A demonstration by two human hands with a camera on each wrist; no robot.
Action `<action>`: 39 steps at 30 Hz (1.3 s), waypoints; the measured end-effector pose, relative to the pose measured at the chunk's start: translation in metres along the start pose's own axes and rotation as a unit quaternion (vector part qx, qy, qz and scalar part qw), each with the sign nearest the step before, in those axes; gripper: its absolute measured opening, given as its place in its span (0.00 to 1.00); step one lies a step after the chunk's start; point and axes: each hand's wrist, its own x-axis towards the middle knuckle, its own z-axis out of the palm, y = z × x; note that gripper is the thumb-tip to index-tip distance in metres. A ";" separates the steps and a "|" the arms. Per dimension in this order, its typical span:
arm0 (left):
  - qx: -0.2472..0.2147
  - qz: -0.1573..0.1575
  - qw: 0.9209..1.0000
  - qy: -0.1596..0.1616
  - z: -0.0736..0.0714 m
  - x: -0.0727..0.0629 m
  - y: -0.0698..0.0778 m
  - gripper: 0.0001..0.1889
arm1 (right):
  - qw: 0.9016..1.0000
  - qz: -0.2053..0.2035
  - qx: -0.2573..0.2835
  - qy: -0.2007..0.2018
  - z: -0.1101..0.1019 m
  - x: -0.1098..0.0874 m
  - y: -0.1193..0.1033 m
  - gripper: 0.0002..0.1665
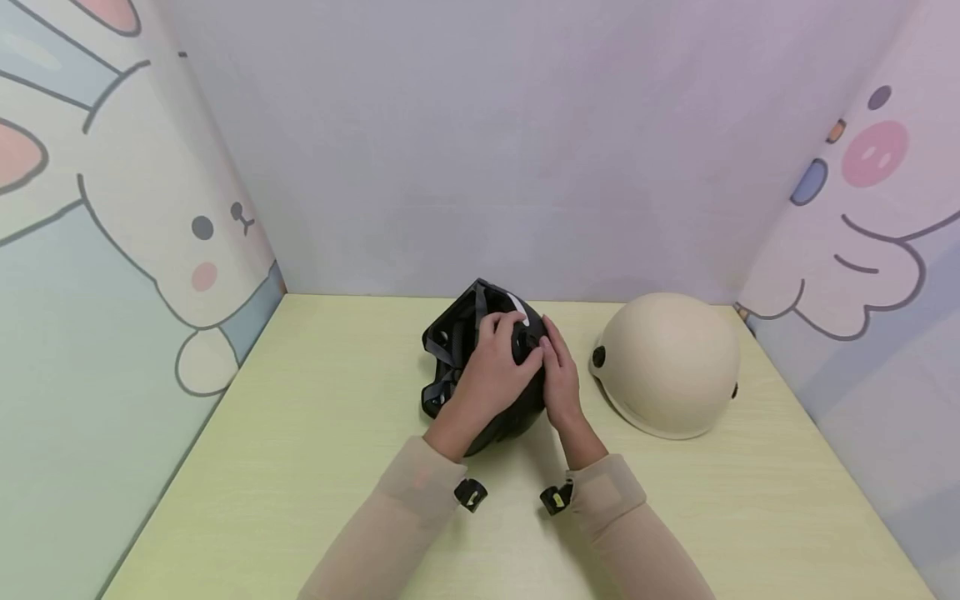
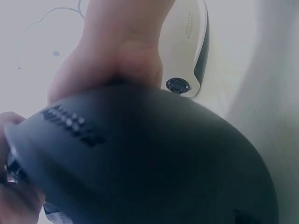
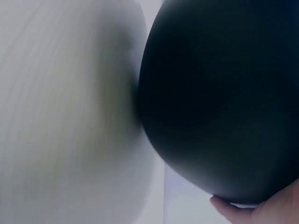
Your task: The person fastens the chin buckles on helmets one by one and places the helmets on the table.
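Note:
A black helmet is tipped on its side on the table, its hollow side with the dark straps facing left. My left hand reaches across the near side and curls its fingers and thumb about a round black fitting on the helmet; those fingers also show at the lower left of the left wrist view. Against the outer shell on the right lies my right hand, fingers nearly straight and pressed to the curve. The dark shell fills much of the right wrist view, blurred.
A beige helmet with round black side fittings stands dome up on the table, right of the black one. The pale yellow table meets a plain wall behind. Cartoon-printed panels flank both sides. A small black device sits at each wrist.

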 end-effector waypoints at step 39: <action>-0.405 -0.090 0.889 0.192 -0.027 0.001 -0.049 0.23 | 0.996 -0.077 -0.031 0.026 -0.025 0.005 -0.009 0.29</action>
